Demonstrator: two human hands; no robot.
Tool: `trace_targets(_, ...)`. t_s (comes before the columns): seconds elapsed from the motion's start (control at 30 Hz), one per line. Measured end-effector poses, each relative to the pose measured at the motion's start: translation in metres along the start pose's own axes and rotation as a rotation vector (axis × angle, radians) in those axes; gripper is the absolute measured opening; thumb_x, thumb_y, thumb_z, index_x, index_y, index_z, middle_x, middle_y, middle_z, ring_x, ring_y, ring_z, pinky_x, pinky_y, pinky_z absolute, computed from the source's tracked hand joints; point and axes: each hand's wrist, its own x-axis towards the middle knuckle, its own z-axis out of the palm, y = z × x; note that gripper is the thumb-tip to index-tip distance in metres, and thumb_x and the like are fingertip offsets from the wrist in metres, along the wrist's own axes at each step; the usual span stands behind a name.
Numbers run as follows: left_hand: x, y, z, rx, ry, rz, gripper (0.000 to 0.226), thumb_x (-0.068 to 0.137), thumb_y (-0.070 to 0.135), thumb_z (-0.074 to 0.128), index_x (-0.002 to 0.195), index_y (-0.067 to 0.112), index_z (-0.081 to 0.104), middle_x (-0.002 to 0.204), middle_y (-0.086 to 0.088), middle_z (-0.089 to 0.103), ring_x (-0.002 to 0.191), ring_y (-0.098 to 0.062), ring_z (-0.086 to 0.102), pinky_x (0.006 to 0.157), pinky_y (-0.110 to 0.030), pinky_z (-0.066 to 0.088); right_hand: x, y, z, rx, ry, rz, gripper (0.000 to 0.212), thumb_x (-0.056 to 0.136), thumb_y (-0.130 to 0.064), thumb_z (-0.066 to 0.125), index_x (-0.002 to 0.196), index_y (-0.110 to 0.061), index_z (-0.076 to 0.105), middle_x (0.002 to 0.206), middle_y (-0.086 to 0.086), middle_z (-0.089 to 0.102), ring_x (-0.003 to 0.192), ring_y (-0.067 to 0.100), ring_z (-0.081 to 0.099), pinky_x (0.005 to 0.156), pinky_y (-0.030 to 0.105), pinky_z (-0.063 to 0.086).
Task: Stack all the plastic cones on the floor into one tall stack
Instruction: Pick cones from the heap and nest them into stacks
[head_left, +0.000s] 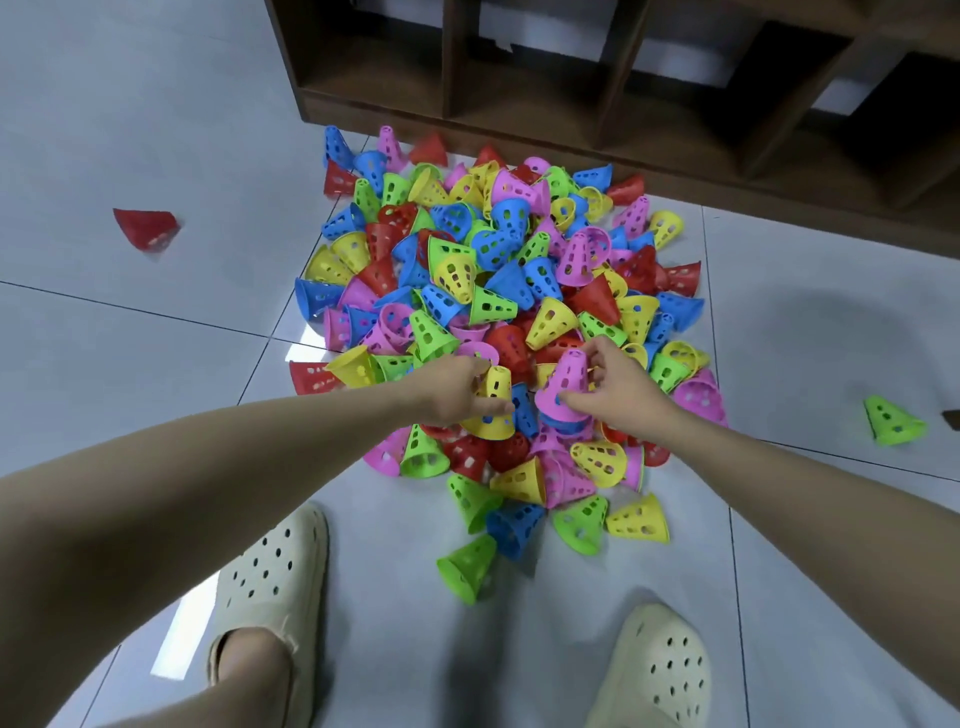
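A big heap of small perforated plastic cones (498, 291) in red, blue, green, yellow and pink covers the grey tiled floor in front of me. My left hand (457, 389) grips a yellow cone (493, 410) held upright near the front of the heap. My right hand (618, 389) holds a pink cone (563, 387), also upright, just to the right of the yellow one. The two cones are side by side and a little apart. A blue cone shows under the pink one.
A dark wooden shelf unit (623, 130) stands behind the heap. A stray red cone (147, 228) lies far left and a green one (891, 420) far right. My feet in cream clogs, left (270, 577) and right (657, 670), stand on the tiles below the heap.
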Motion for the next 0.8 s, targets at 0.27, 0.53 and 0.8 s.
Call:
trace_targets(0.27, -0.036, -0.017, 0.039, -0.023, 0.000, -0.004, 0.055, 0.085, 0.064, 0.065, 0.117, 0.021, 0.052, 0.093, 0.000, 0.063, 0.086, -0.023, 0.061, 0.076, -0.041, 0.051, -0.075, 0.035, 0.059, 0.111, -0.166, -0.103, 0.049, 0.074, -0.028, 0.083, 0.115, -0.030, 0.057, 0.108, -0.007, 0.067, 0.094, 0.009, 0.069, 0.081, 0.039, 0.060)
trace_targets(0.53, -0.073, -0.050, 0.076, 0.079, 0.012, 0.094, 0.056, 0.087, 0.053, 0.068, 0.130, 0.019, 0.054, 0.099, 0.005, 0.057, 0.092, -0.018, 0.056, 0.071, -0.027, 0.036, -0.105, 0.077, 0.102, -0.235, -0.403, -0.220, 0.039, 0.076, -0.043, 0.076, 0.102, -0.031, 0.051, 0.100, -0.015, 0.058, 0.091, 0.005, 0.057, 0.077, 0.036, 0.051)
trace_targets(0.8, -0.082, -0.070, 0.109, 0.239, -0.132, 0.169, 0.064, 0.086, 0.042, 0.072, 0.141, 0.019, 0.049, 0.122, 0.001, 0.057, 0.098, -0.021, 0.062, 0.072, -0.029, 0.047, -0.081, 0.090, 0.092, -0.641, -0.420, -0.454, 0.039, 0.088, -0.043, 0.070, 0.105, -0.014, 0.050, 0.097, -0.003, 0.053, 0.086, 0.018, 0.055, 0.064, 0.036, 0.043)
